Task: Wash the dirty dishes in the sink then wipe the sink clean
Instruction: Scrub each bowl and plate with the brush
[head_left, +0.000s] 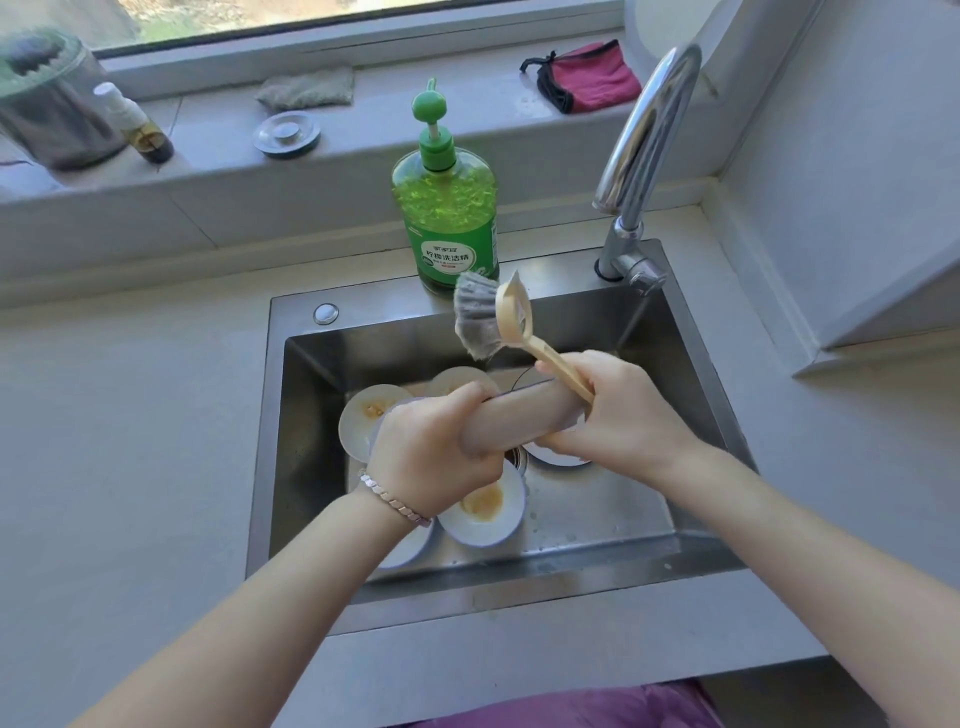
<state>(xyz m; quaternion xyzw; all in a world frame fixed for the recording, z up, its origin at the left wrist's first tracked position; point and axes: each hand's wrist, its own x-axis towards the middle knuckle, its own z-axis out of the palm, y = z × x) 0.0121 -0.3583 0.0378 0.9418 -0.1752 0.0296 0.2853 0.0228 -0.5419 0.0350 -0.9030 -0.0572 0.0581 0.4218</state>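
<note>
Above the steel sink (519, 587) my left hand (431, 447) grips one end of a beige cylindrical object (519, 421), held roughly level. My right hand (618, 415) is at the cylinder's other end and grips the beige handle of a dish brush (475, 322), whose grey bristle head points up and to the left. Several white dishes lie in the basin below: a bowl (483, 509) with yellow residue, a soiled plate (363, 415), and others partly hidden by my hands.
A green dish soap bottle (447, 208) stands on the sink's back rim, with the chrome faucet (644, 145) at the back right. On the windowsill are a metal drain plug (285, 134), a grey cloth (306, 91), a red pouch (587, 75), a jar (47, 98) and a small bottle (137, 124).
</note>
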